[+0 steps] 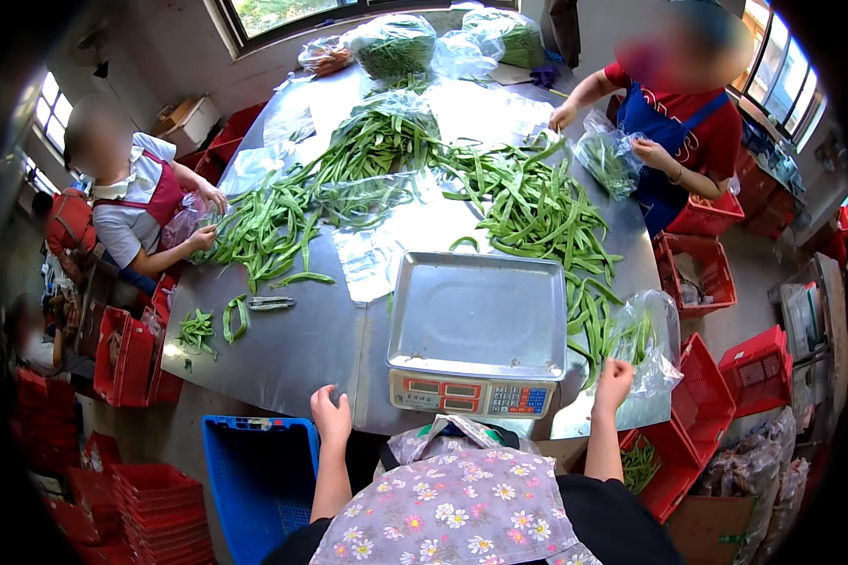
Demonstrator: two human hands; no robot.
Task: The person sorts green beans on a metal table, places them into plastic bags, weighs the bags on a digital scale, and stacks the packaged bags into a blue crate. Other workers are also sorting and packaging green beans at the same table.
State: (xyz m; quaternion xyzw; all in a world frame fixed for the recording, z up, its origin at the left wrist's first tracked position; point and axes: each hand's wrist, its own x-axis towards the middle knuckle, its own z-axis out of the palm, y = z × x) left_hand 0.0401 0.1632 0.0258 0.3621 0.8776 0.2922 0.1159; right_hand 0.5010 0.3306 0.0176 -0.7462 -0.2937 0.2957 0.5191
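My left hand [332, 411] hangs just off the table's front edge, left of the scale, empty, with loosely bent fingers apart. My right hand [613, 383] is closed beside a clear plastic bag [655, 334] with green bean pods inside, at the right front; what it grips is unclear. A digital scale [476, 315] with a bare steel pan sits between my hands. Long green bean pods [528, 217] lie heaped behind and right of it. More pods [259, 231] spread over the left. A small metal object [271, 303] lies near two small bunches of pods [198, 331].
A co-worker [137, 193] at the left and another [669, 141] at the right handle bags around the steel table [325, 353]. Filled bags [391, 47] line the far end. A blue crate [240, 471] stands at my lower left; red crates [693, 273] flank the table.
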